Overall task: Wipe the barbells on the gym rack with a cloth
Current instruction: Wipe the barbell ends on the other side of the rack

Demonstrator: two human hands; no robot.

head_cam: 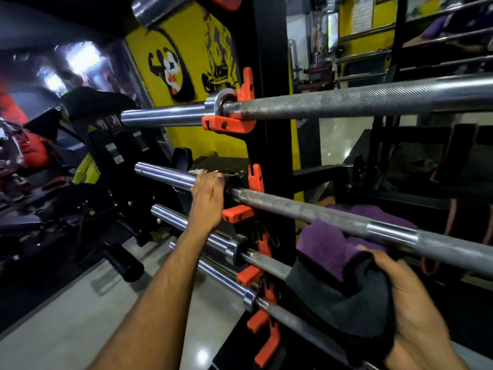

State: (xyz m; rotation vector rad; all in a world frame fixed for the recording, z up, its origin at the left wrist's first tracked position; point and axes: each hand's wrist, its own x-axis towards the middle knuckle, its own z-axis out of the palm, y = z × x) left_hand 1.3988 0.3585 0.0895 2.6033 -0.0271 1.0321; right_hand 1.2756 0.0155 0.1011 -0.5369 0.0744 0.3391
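Now your left hand [206, 201] is gripping the sleeve of the second barbell [333, 217] on the rack [272, 145], while your right hand [416, 297] is clutching the purple-grey cloth [338, 284] just under that bar.

Left hand [206, 201] up on the second barbell [306, 213], fingers hooked over its sleeve, forearm stretched straight. Right hand [416, 311] just below that bar, gripping the cloth [344, 292].
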